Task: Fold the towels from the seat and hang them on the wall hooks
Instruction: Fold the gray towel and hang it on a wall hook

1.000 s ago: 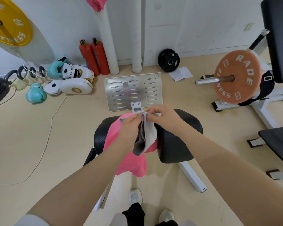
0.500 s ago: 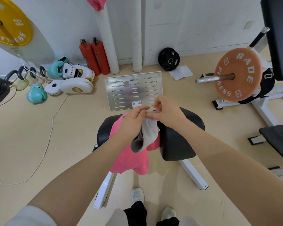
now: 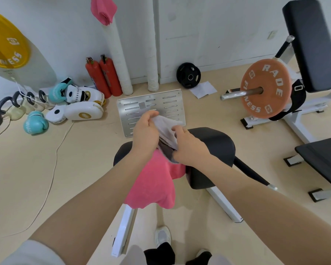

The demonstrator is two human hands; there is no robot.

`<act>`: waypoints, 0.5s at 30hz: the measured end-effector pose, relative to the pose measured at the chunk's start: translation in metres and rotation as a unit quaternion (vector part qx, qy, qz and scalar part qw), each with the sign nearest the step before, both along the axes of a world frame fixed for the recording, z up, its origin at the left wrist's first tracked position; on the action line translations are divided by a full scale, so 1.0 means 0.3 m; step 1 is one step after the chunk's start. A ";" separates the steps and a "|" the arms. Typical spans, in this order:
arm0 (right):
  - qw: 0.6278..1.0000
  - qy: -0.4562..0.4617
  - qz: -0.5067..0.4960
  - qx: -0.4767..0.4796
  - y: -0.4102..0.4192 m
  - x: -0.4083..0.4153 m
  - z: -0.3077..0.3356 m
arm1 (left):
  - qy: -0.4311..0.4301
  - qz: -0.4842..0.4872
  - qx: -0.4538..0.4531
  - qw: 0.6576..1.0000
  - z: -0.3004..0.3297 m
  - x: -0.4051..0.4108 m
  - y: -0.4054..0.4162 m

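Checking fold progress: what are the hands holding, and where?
Both grip the grey towel: left hand at its upper edge, right hand at its lower right side.

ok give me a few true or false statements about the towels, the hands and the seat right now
1. Both hands hold the grey towel. True: the left hand and right hand each have a grip on it.
2. A pink towel lies draped over the black seat. True.
3. The grey towel already hangs on the wall. False: it is held above the seat.
4. No towel is up on the wall yet. False: a hanging pink towel shows at the top.
5. Two red fire extinguishers stand by the wall. True.
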State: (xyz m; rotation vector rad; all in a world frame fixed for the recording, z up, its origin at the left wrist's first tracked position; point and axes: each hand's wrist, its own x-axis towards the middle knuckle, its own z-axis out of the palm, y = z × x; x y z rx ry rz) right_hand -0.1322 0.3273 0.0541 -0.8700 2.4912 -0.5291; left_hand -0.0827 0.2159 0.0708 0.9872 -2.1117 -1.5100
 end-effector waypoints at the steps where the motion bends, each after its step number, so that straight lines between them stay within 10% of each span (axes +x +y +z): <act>1: 1.000 0.002 -0.007 0.015 0.010 -0.007 0.002 | -0.005 -0.006 -0.018 1.000 0.004 0.004 -0.001; 6: 0.984 -0.077 -0.159 -0.003 0.088 -0.070 0.027 | -0.048 -0.062 -0.084 0.993 0.007 0.029 0.002; 11: 0.871 -0.314 -0.312 -0.212 0.191 -0.070 0.086 | -0.026 -0.075 -0.084 0.993 0.043 0.050 0.071; 15: 0.850 -0.265 -0.311 -0.334 0.284 -0.060 0.136 | 0.061 -0.042 -0.003 0.997 0.087 0.076 0.165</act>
